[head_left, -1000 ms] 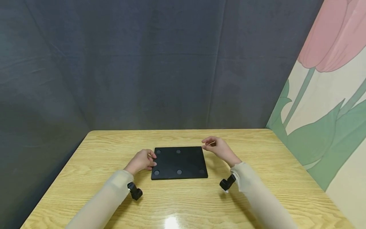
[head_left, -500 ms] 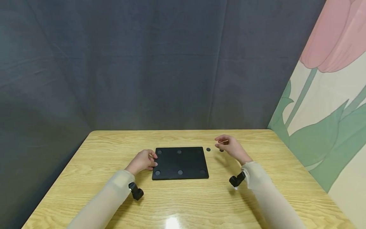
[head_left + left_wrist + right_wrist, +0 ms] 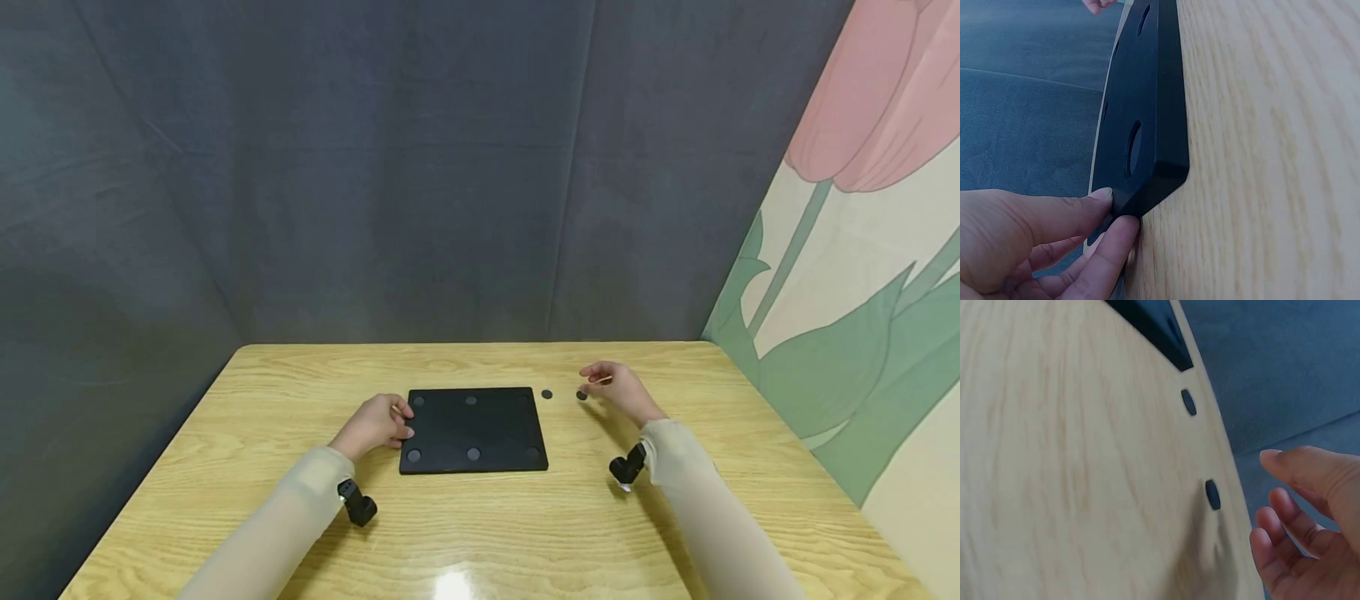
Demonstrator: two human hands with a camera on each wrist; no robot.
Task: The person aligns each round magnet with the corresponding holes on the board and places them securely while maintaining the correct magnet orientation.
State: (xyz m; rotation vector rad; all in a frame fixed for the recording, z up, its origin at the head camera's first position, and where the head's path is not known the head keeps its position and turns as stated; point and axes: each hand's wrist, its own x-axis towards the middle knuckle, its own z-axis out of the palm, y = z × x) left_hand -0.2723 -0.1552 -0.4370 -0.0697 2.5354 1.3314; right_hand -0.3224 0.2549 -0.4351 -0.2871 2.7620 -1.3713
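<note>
Right hand [image 3: 621,392] now farther right, fingers [image 3: 1262,545] loose near 2 black discs [image 3: 1212,494]; left hand [image 3: 372,423] in pinch on black board [image 3: 476,429].

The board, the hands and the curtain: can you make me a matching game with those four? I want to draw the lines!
Things:
1. board
2. left hand
3. right hand
4. curtain

Clues:
A. grips the board's edge
B. hangs behind the table
C. near a small disc, holding nothing
D. black, with round hollows

Right pairs: 1-D, 2-A, 3-C, 4-B
</note>
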